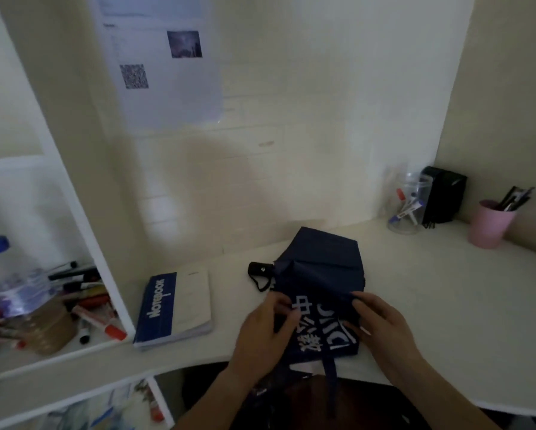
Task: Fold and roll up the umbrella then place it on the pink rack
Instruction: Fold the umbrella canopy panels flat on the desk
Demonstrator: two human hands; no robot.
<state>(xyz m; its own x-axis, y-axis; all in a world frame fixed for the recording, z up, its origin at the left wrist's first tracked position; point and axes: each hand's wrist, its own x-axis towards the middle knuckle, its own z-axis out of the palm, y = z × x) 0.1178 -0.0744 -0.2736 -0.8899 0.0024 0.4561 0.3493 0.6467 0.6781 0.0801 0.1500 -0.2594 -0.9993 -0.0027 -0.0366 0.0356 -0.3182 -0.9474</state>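
One navy umbrella [319, 287], collapsed, lying across the counter [431, 305] near its front edge, black handle [260, 270] pointing left, canopy spread loose in flat folds with white lettering facing up. One strap [330, 383] hanging off the counter edge toward the lap.

Two hands on the cloth. Left hand [260, 333] pinching a fold at the near left of the canopy, fingers curled on the fabric. Right hand [381, 324] pinching a pleat edge at the near right, thumb and fingertips closed on it. Each hand acting as a grip, closed on cloth and not on the handle.

Likely handling: light overall; fabric thin, soft, probably slick, prone to sliding out of a loose pinch and springing open between folds. Stiff parts hidden under the cloth, so best held by pleat edges for folding, then wrapped around the shaft and secured with the strap. Handle the firmest place to hold for carrying.

Pink rack not identifiable in view; only pink thing a cup [490, 225] of pens at the far right.

Elsewhere: one notebook [173, 308] left of the umbrella, one clear jar [408, 206] of markers, one black box [443, 193] in the corner, one bottle [9, 280] on the left shelf beside many scattered markers, too many to count. Sheets of paper [167, 63] on the wall.
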